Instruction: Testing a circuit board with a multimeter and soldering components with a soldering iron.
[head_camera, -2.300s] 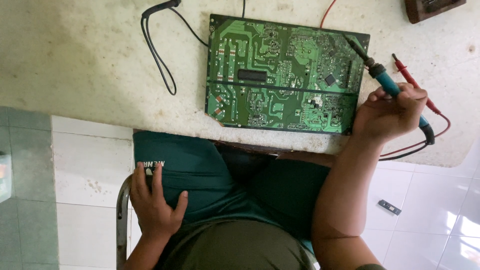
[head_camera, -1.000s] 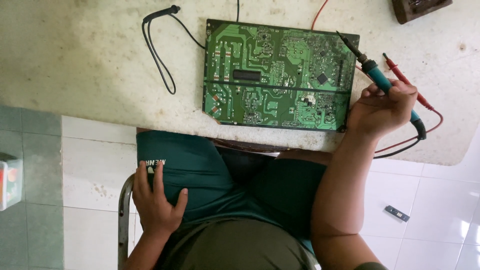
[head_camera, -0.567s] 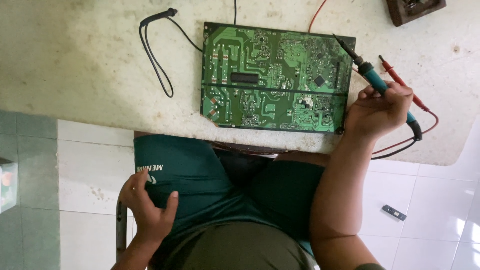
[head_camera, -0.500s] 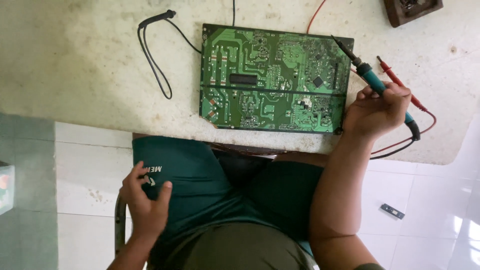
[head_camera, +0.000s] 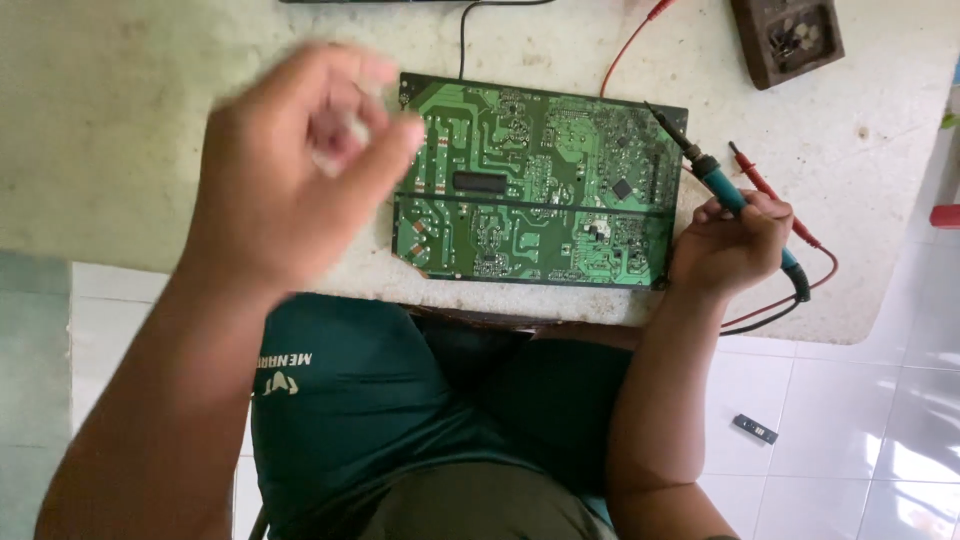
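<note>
Right hand (head_camera: 728, 243): grips the soldering iron (head_camera: 712, 172); keep its tip steady on the circuit board (head_camera: 535, 180).
Left hand (head_camera: 290, 170): raised, loosely curled, blurred, empty; brace the board near the table (head_camera: 120, 120) front edge.

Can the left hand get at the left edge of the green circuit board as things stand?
Probably yes: the left hand is raised over the table beside the circuit board, blurred, apparently empty, with nothing between them.

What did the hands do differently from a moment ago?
The left hand rose from the lap to above the table, blurred, fingers curled, nothing clearly held. The right hand kept gripping the soldering iron, its tip at the green circuit board, which stayed put.
</note>
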